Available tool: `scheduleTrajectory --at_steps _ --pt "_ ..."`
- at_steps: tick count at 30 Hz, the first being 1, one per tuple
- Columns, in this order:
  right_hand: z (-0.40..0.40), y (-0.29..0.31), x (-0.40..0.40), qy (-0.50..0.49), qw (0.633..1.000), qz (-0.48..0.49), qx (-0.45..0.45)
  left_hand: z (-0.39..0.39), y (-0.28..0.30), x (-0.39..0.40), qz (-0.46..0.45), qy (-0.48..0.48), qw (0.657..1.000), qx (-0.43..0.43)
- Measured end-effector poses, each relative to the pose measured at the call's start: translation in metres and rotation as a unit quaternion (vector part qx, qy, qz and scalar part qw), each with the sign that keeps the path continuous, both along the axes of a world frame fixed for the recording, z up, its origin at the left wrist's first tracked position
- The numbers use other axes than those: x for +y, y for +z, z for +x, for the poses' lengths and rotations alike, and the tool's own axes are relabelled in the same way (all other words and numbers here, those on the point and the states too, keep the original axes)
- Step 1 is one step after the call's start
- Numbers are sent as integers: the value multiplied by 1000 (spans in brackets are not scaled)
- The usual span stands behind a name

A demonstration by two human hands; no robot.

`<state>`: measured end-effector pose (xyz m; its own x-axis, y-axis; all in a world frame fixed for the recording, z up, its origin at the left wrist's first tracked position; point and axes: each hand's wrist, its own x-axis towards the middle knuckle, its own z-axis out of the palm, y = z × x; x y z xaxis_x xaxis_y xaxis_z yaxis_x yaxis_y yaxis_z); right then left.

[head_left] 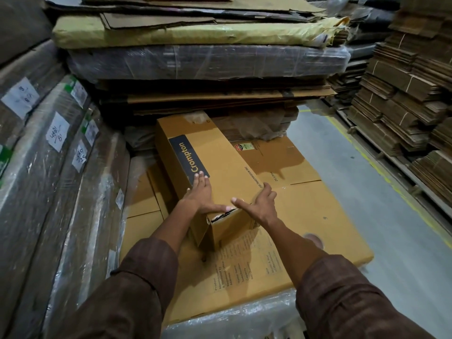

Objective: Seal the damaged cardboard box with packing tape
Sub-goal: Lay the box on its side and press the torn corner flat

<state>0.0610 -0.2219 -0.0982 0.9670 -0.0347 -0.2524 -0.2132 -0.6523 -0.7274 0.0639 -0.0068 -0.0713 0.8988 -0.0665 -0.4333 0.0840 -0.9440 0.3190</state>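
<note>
i'm barely started: the box [220, 157] lies on flat cardboard [305, 216], its near end [223, 215] gaping and untaped, my left hand [201, 192] pressing flat on top, my right hand [259, 204] gripping its right edge, no tape in sight.

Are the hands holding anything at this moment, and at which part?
The cardboard box, at its torn near end: the left hand presses flat on top, the right hand grips the near right corner.
</note>
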Motion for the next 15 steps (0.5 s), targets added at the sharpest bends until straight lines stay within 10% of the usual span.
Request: scheduleTrajectory --at_steps 15 --pt "-12 -9 0 7 999 -14 -31 16 17 12 76 -65 989 105"
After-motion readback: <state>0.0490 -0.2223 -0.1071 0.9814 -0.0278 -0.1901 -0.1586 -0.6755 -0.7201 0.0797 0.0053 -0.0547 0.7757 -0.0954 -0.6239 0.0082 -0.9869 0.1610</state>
